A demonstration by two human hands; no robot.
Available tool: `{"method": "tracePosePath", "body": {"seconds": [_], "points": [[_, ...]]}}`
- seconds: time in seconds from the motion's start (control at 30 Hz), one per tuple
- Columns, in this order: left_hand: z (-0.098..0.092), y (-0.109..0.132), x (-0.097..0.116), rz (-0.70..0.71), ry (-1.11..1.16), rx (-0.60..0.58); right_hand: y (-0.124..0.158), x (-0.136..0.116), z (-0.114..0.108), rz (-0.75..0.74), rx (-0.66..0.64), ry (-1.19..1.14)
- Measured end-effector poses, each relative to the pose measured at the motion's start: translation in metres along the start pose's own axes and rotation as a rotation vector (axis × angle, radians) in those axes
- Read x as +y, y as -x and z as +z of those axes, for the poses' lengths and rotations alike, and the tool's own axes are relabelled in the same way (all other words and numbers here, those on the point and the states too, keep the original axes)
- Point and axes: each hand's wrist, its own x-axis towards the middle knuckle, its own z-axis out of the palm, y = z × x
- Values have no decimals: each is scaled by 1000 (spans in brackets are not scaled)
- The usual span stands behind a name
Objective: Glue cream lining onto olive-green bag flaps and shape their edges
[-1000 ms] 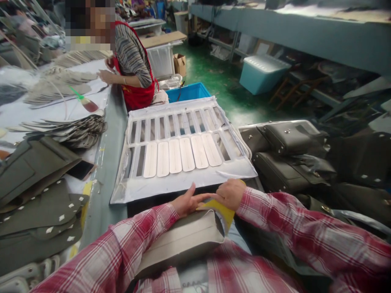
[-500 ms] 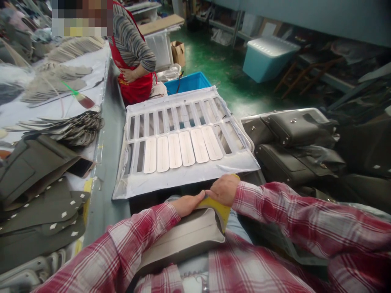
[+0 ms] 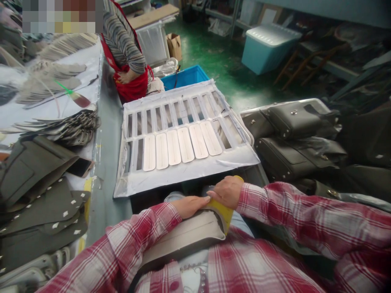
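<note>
Head view, left to right. Flat olive-grey cut panels (image 3: 39, 211) with small white tabs lie stacked at the left edge of the workbench (image 3: 105, 162), beside folded pieces of the same material. Behind them sits a fanned pile of thin dark strips (image 3: 70, 128). A co-worker in a striped top and red apron (image 3: 128, 53) stands at the far end of the bench. At centre, a white slotted tray (image 3: 183, 167) rests tilted toward the wearer; six pale rounded strips (image 3: 180, 145) fill part of its lower row.

The left hand (image 3: 191, 205) lies palm down, fingers extended and not clasped, on the upper edge of a folded grey panel (image 3: 186, 236) that rests across the wearer's lap below the tray. The right hand (image 3: 227, 191) is just beside it, fingers curled over and closed on a yellow pad (image 3: 224, 211), pressed at the panel's right end. The two hands nearly touch.

To the right, finished dark bags (image 3: 293, 138) with metal studs are piled together. Beyond, a blue crate (image 3: 186, 76) and a teal lidded bin (image 3: 267, 47) stand on the green floor.
</note>
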Motion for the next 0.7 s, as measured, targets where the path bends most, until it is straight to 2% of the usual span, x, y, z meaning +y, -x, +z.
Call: {"method": "tracePosePath", "body": {"seconds": [0.13,0.27,0.4,0.5,0.6,0.7], "points": [[0,0,1,68,25,-51,4,-1,4,7,11,-16],[1,4,13,125,-134,-69,8,-1,6,-24,-10,-25],[5,5,25,130,-285,-13,10,-2,2,-23,-90,-53],[11,5,29,162,-394,94,16,-4,1,46,-140,-82],[15,11,30,143,-519,194,25,-8,5,112,-110,-88],[13,23,27,99,-468,138,30,-10,10,99,-27,-148]]}}
